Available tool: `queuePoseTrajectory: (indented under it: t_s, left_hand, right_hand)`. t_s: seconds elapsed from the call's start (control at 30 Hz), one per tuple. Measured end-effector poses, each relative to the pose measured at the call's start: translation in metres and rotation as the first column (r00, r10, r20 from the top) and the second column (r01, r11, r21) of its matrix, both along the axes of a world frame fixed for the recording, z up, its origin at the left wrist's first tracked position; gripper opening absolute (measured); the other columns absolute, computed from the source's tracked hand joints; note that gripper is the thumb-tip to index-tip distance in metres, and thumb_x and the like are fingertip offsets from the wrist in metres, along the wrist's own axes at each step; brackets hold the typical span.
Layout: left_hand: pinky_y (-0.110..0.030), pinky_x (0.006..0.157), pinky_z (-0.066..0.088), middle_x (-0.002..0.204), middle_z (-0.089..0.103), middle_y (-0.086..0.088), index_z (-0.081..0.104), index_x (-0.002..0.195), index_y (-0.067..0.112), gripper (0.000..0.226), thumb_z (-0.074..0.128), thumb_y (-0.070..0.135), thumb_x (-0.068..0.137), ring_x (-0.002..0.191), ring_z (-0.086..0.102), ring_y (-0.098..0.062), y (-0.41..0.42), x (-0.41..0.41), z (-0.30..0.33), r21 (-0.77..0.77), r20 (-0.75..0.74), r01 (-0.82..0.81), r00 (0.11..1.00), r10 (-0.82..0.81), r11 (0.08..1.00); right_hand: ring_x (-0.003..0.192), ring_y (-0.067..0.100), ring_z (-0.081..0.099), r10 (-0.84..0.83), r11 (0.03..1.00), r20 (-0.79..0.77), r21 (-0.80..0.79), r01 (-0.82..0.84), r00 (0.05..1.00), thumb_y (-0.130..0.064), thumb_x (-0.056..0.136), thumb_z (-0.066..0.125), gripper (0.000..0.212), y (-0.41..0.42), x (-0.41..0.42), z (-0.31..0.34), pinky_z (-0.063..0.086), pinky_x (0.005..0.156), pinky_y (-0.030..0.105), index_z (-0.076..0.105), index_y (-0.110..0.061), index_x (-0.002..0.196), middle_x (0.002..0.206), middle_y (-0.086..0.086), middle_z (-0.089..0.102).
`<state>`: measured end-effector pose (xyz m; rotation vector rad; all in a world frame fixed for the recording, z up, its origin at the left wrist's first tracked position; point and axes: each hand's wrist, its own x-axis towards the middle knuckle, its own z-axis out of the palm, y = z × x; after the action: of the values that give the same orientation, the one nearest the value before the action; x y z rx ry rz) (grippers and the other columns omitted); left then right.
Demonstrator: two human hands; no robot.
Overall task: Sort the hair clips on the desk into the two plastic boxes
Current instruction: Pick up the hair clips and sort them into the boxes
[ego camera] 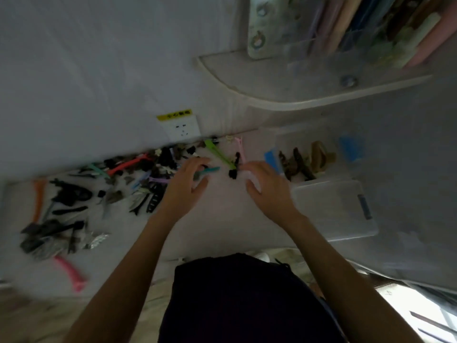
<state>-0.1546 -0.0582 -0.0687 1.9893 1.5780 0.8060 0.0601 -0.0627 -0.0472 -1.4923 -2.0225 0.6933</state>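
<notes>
Sorting looks barely begun: the left hand [188, 179] pinches a teal clip [210, 170], the right hand [264, 184] hovers released, and next that clip must cross rightward to the box [319, 139] beyond it.

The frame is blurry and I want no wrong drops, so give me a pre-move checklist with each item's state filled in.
1. Left hand touches the long teal plastic clip: ok; whether it grips it, cannot tell.
2. Right hand free to help: cannot tell, something pale sits under its fingers.
3. Far clear plastic box with blue latches open, brown clips already inside: ok.
4. Near clear plastic box open: cannot tell, blurred.
5. Long green clip and small black clip within reach of the hands: ok.
6. Pile of dark and coloured clips remains on the white desk: sorting not finished.
</notes>
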Motion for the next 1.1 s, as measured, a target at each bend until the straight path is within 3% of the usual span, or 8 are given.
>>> queuePoseTrajectory:
  t_s: [0.17,0.27,0.4,0.6,0.77,0.87,1.0,1.1]
  left_hand:
    - [-0.042,0.098,0.041,0.126,0.053,-0.014,0.048,0.128,0.012,0.054,0.071,0.022,0.080,0.116,0.048,-0.031,-0.063,-0.070,-0.020,-0.158,-0.228,-0.237,0.953,0.198,0.959]
    - [-0.046,0.100,0.038,0.133,0.047,-0.018,0.044,0.134,0.009,0.061,0.070,0.026,0.081,0.121,0.043,-0.037,-0.096,-0.091,-0.033,-0.219,-0.314,-0.399,0.893,0.323,0.890]
    - [-0.043,0.098,0.039,0.132,0.046,-0.018,0.043,0.134,0.010,0.058,0.067,0.024,0.083,0.120,0.043,-0.035,-0.111,-0.105,-0.042,-0.263,-0.253,-0.510,0.855,0.452,0.819]
    - [-0.042,0.101,0.039,0.137,0.042,-0.017,0.038,0.137,0.010,0.060,0.064,0.023,0.084,0.124,0.041,-0.033,-0.068,-0.098,-0.043,-0.268,-0.210,-0.477,0.877,0.432,0.837]
    - [-0.040,0.097,0.042,0.138,0.042,-0.013,0.034,0.139,0.016,0.056,0.058,0.023,0.089,0.122,0.046,-0.031,-0.038,-0.101,-0.045,-0.335,-0.286,-0.355,0.921,0.265,0.873]
    - [-0.040,0.090,0.047,0.134,0.045,-0.014,0.035,0.135,0.015,0.055,0.060,0.023,0.087,0.113,0.053,-0.031,-0.032,-0.109,-0.045,-0.359,-0.252,-0.292,0.945,0.209,0.886]
    - [-0.039,0.078,0.047,0.123,0.051,-0.012,0.037,0.129,0.016,0.057,0.065,0.028,0.081,0.103,0.055,-0.030,-0.034,-0.115,-0.045,-0.377,-0.238,-0.244,0.958,0.161,0.894]
    - [-0.035,0.072,0.045,0.113,0.058,-0.010,0.038,0.124,0.019,0.052,0.064,0.029,0.080,0.098,0.057,-0.029,-0.039,-0.120,-0.047,-0.387,-0.198,-0.275,0.957,0.211,0.880]
  right_hand:
    - [0.139,0.025,0.020,0.242,0.929,0.093,-0.308,-0.204,0.966,-0.018,0.092,0.050,0.058,-0.018,-0.054,-0.034,0.026,0.111,0.037,0.025,-0.022,0.144,0.151,0.009,0.023]
    - [0.142,0.030,0.010,0.300,0.918,0.181,-0.322,-0.232,0.937,-0.018,0.091,0.051,0.064,-0.021,-0.076,-0.050,0.018,0.116,0.042,0.019,-0.021,0.146,0.155,0.013,0.012]
    - [0.141,0.034,0.015,0.390,0.913,0.246,-0.231,-0.337,0.887,-0.016,0.089,0.053,0.063,-0.010,-0.111,-0.059,0.017,0.117,0.044,0.024,-0.017,0.145,0.154,0.015,0.017]
    - [0.135,0.027,0.031,0.451,0.877,0.156,-0.260,-0.404,0.879,-0.011,0.089,0.051,0.060,0.010,-0.152,-0.063,0.037,0.106,0.041,0.025,-0.012,0.144,0.151,0.012,0.026]
    - [0.112,0.036,0.049,0.463,0.886,0.316,-0.168,-0.431,0.828,-0.007,0.084,0.050,0.043,0.022,-0.146,-0.068,0.046,0.088,0.042,0.051,-0.011,0.127,0.128,0.016,0.052]
    - [0.102,0.035,0.054,0.372,0.928,0.292,-0.110,-0.356,0.881,-0.007,0.085,0.051,0.028,0.043,-0.144,-0.062,0.048,0.083,0.042,0.063,-0.007,0.110,0.115,0.016,0.059]
    - [0.109,0.034,0.051,0.361,0.932,0.315,-0.097,-0.348,0.878,-0.007,0.084,0.055,0.033,0.077,-0.167,-0.052,0.044,0.091,0.041,0.058,-0.008,0.117,0.119,0.015,0.057]
    - [0.115,0.034,0.048,0.484,0.872,0.402,-0.290,-0.393,0.777,-0.014,0.085,0.058,0.044,0.089,-0.194,-0.054,0.046,0.092,0.043,0.047,-0.015,0.129,0.133,0.012,0.044]
